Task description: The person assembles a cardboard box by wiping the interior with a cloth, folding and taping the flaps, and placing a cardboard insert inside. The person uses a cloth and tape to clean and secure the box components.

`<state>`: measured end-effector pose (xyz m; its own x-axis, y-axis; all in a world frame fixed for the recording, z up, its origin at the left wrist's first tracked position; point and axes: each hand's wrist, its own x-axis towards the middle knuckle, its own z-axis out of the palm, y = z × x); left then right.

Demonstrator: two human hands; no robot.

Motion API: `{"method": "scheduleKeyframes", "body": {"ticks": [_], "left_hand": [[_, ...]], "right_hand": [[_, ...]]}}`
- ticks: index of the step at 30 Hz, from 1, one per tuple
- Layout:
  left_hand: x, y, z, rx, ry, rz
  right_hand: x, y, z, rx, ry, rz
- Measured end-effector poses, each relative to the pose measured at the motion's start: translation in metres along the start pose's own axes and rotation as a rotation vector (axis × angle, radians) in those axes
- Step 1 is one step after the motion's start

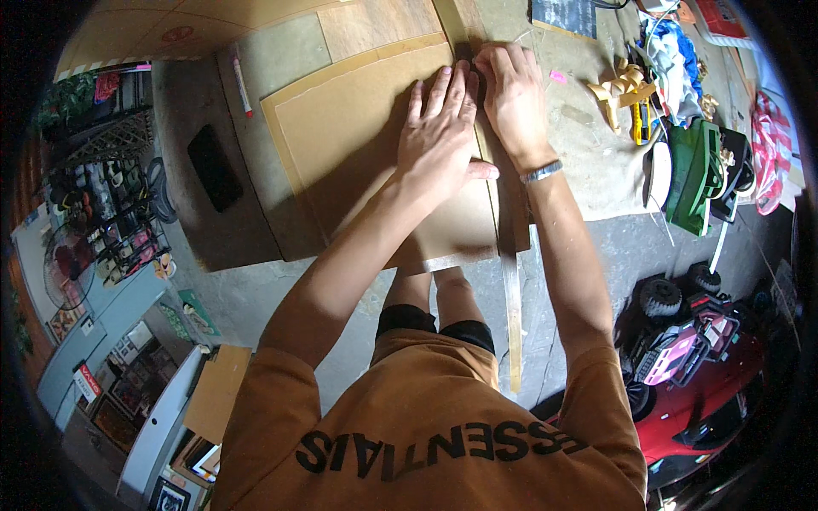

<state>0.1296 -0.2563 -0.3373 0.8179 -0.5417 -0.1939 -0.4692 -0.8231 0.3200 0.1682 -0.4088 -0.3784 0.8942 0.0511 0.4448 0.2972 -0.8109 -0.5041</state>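
Head view looks down on both hands pressed flat on a large brown board (358, 145) that lies on the surface (596, 162) and overhangs its near edge. The left hand (439, 132) is spread open, palm down, grasping nothing, its fingers pointing to the far edge. The right hand (511, 94) lies just beside it, fingers together and pressing on a long thin strip (514, 315) that runs along the board's right edge and sticks out well past the near edge; I cannot tell whether any fingertip curls under it.

To do this well, I judge the strip should be kept flush with the board's edge, pressure spread evenly along it, and the left palm kept heavy so the board does not slide.

A red and white marker (242, 85) lies by the board's far left corner, and a black flat rectangle (214, 168) sits near the surface's left edge. A dark rectangular sheet (563, 15) lies at the far edge. A red and white striped bag (771, 149) sits at the right edge.
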Motion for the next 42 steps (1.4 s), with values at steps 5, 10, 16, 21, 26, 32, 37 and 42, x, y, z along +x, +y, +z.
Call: {"method": "scheduleKeyframes", "body": {"ticks": [5, 10, 16, 21, 26, 32, 37, 42], "left_hand": [[-0.001, -0.005, 0.002, 0.036, 0.029, 0.028], [-0.002, -0.009, 0.009, -0.02, 0.03, 0.003], [-0.002, -0.011, 0.012, -0.068, 0.07, 0.014], [-0.001, -0.013, 0.014, -0.078, 0.096, 0.028], [0.0, -0.014, 0.014, -0.033, 0.131, 0.057], [0.0, -0.012, 0.014, -0.047, 0.127, 0.054], [0.0, -0.013, 0.015, -0.026, 0.115, 0.061], [0.001, -0.014, 0.016, -0.024, 0.139, 0.082]], "right_hand": [[-0.04, -0.032, -0.024, -0.039, -0.008, 0.129], [-0.088, -0.066, -0.054, 0.052, -0.008, 0.294], [-0.145, -0.108, -0.094, 0.168, -0.055, 0.414], [-0.192, -0.132, -0.124, 0.202, -0.11, 0.503], [-0.232, -0.157, -0.149, 0.237, -0.148, 0.498], [-0.273, -0.183, -0.184, 0.275, -0.216, 0.647], [-0.309, -0.202, -0.204, 0.246, -0.284, 0.73], [-0.323, -0.214, -0.236, 0.252, -0.356, 0.763]]}}
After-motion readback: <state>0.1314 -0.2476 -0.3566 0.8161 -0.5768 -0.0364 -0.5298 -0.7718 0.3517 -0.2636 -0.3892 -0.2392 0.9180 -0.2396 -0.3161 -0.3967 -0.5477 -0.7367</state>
